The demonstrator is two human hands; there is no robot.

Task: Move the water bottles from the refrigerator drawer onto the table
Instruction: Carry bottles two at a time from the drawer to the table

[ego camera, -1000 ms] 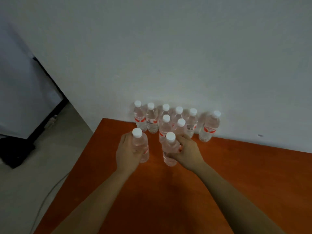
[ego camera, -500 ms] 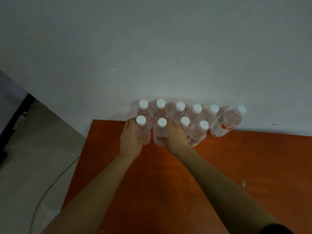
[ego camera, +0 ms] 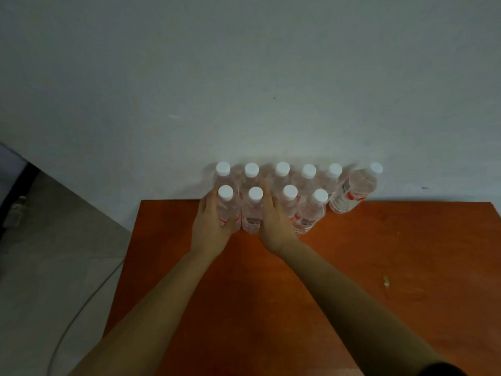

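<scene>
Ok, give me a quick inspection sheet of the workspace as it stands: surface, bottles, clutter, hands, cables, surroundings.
Surface: orange-brown table, far edge against the wall.
Job's things: ten water bottles standing at the table's far edge, six behind and four in front; refrigerator drawer not in view.
Clutter: one small pale scrap on the table's right side.
Hands: left hand grips the front-left bottle, thumb across its front; right hand lies with straight fingers along the second front bottle.
Cables: one grey cable on the floor, left of the table.
Surroundings: pale wall, grey floor.
</scene>
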